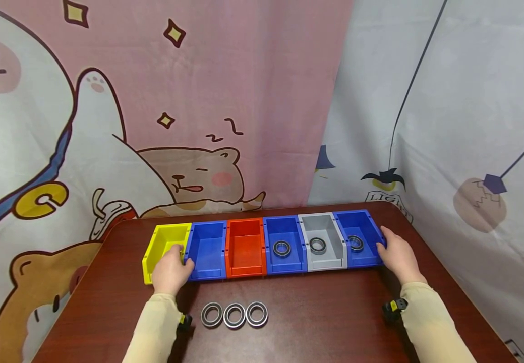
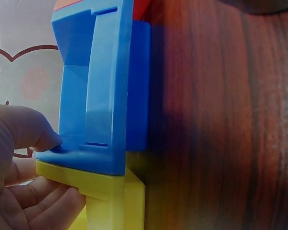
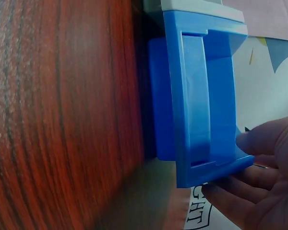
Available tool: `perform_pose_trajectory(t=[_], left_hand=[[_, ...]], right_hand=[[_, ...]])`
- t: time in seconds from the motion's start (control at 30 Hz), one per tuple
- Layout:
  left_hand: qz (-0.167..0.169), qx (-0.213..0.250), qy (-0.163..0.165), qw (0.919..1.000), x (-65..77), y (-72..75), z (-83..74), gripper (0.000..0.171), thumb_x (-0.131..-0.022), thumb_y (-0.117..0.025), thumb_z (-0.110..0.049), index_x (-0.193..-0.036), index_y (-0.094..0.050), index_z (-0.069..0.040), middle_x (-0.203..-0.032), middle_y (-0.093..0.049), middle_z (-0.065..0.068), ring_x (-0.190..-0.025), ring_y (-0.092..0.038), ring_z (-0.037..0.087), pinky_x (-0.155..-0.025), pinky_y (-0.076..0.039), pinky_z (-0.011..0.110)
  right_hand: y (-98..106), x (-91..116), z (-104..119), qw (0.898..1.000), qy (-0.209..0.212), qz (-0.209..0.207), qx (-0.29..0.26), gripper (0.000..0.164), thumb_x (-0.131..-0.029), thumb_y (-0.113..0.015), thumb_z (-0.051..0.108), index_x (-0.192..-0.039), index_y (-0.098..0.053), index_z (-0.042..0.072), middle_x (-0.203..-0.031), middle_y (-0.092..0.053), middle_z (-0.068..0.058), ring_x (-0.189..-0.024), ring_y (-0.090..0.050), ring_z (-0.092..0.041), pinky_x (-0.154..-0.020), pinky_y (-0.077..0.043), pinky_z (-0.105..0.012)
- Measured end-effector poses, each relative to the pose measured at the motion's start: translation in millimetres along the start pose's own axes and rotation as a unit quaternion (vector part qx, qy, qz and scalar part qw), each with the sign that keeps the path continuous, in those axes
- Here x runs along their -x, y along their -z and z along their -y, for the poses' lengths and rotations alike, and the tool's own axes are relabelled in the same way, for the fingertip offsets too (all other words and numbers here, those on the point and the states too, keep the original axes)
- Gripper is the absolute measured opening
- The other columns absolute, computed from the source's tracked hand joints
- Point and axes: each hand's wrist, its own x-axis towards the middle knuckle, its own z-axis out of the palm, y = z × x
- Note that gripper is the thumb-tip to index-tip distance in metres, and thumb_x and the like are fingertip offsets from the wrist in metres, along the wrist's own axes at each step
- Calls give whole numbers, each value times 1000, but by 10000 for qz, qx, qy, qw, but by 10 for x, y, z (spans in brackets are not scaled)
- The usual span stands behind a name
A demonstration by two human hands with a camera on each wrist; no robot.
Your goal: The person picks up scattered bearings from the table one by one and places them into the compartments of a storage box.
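My left hand [image 1: 171, 270] pinches the adjoining walls of the yellow bin [image 1: 147, 259] and the blue bin [image 1: 206, 275] beside it. In the left wrist view its thumb lies over the blue rim, its fingers on the yellow side. My right hand [image 1: 400, 256] grips the outer side wall of the rightmost blue bin [image 1: 365, 259], thumb at the rim and fingers outside. A bearing [image 1: 355, 244] lies in that bin, another bearing [image 1: 317, 246] in the grey bin [image 1: 327, 264], and a third bearing [image 1: 282, 248] in the blue bin [image 1: 286, 267] left of the grey one.
Between the left-hand blue bins sits a red bin [image 1: 245, 269], all in one row. Three more bearings, a left [image 1: 212, 324], a middle [image 1: 234, 325] and a right one [image 1: 257, 324], lie in front on the brown table [image 1: 316, 322]. A printed curtain [image 1: 266, 101] hangs behind.
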Motion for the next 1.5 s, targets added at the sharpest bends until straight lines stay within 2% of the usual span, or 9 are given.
perform_pose_trajectory(t=[0.33,0.73,0.83,0.93,1.03,1.13,1.33,1.43,1.5], left_hand=[[159,186,-141,9996,23,20,24,56,-88,-67,-20,-133,-51,8,-123,-61,30,-103,-62,44,-88,-49,59],[109,495,-689,9963,135,86,84,62,-89,-65,-15,-140,-43,11,-134,-52,34,-119,-52,48,-101,-40,60],[-90,495,-933,9944,189,117,67,61,-87,-67,-13,-138,-44,11,-132,-51,34,-119,-51,49,-101,-39,61],[-508,426,-1361,9885,261,128,65,59,-84,-71,-9,-135,-49,11,-128,-53,34,-115,-52,49,-98,-41,61],[-959,329,-1868,9772,347,139,53,57,-79,-75,-6,-130,-54,10,-125,-55,31,-112,-53,48,-96,-43,61],[-1190,271,-2250,9667,438,162,27,59,-75,-78,-4,-128,-57,8,-125,-57,28,-112,-53,46,-95,-44,60],[-1212,211,-2862,9502,599,186,-10,64,-70,-83,-7,-128,-59,5,-124,-60,25,-112,-56,42,-93,-47,56],[-1090,119,-3144,9429,662,182,-25,67,-70,-85,-12,-129,-59,5,-126,-61,23,-113,-57,40,-93,-48,53],[-913,28,-3254,9412,700,169,-30,70,-69,-86,-16,-131,-59,3,-128,-61,21,-114,-58,38,-94,-49,51]], right_hand=[[-43,-11,-54,9999,86,-133,-17,48,-93,-54,3,-135,-43,-18,-124,-51,-43,-109,-53,-58,-91,-42,-66],[-19,1,-11,9999,-95,-17,-88,46,-95,-54,2,-135,-42,-17,-125,-51,-43,-110,-53,-57,-90,-43,-65],[-13,2,-13,9999,-123,-1,-106,46,-95,-54,2,-135,-42,-18,-125,-50,-43,-109,-53,-57,-90,-43,-65],[-13,2,-9,9998,-173,23,-125,46,-95,-54,2,-136,-42,-17,-126,-50,-43,-110,-52,-57,-91,-42,-65],[-12,3,-1,9996,-232,50,-142,47,-96,-53,2,-137,-41,-17,-127,-49,-42,-112,-51,-57,-92,-42,-65],[-16,1,0,9996,-254,64,-139,47,-96,-53,2,-137,-41,-17,-128,-49,-42,-112,-51,-57,-92,-42,-65],[-19,-3,6,9996,-246,98,-105,46,-96,-53,2,-136,-41,-18,-127,-49,-43,-112,-52,-57,-92,-42,-65],[-12,-6,4,9996,-255,120,-99,47,-96,-53,2,-137,-41,-17,-128,-48,-43,-112,-52,-57,-92,-42,-65],[-8,-7,2,9995,-263,143,-106,47,-96,-53,2,-137,-41,-17,-128,-48,-43,-113,-51,-57,-92,-42,-65]])
